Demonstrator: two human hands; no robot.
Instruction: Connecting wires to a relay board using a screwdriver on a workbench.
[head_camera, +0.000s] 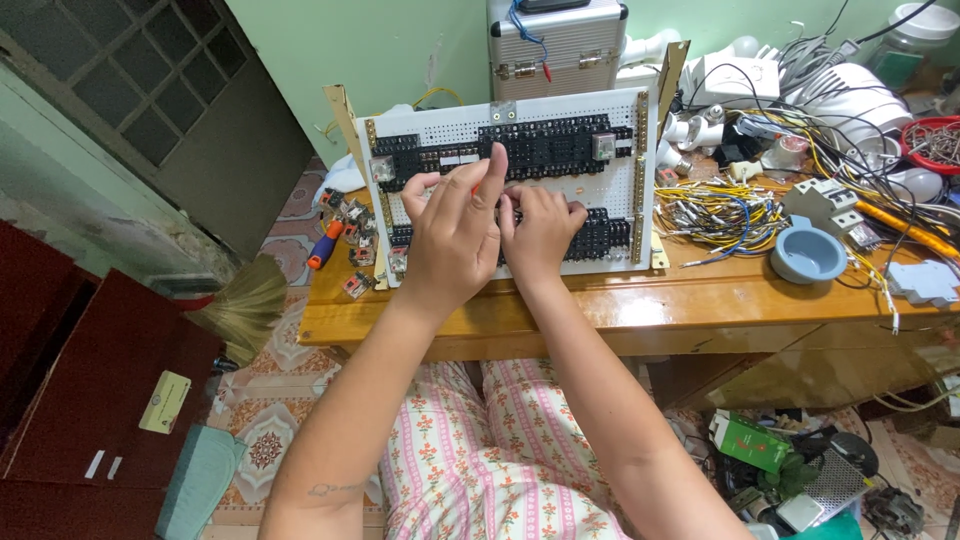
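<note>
Panel board (620, 135), white and perforated, is propped upright on the wooden table (700, 300), tilted back a little, with rows of black terminal sockets (550, 145) mounted across it and brass strips down its left and right edges. Both hands are pressed against the middle of the board. The left hand (450, 240) is seen from the back, its fingers curled and the forefinger raised against the upper row of sockets; something small and red is glimpsed between thumb and finger, but what is pinched cannot be told. The right hand (540, 230) is laid just right of it, touching it, with fingertips bent onto the lower row of sockets; whether anything is held there cannot be told.

A clear relay (603, 146) is seated in the upper row, to the right. Loose relays (355, 250) and an orange-handled screwdriver (322, 245) are scattered at the left end of the table, near the board. To the right of the board a bundle of yellow and blue wires (715, 210) is spread, and nearer the table edge a blue-grey round cup (807, 252) is set. A silver metal case (555, 40) is stood behind the board. Pink flowered trousers (480, 460) are seen below the table edge, and a broom (240, 305) lies on the tiled floor at the left
</note>
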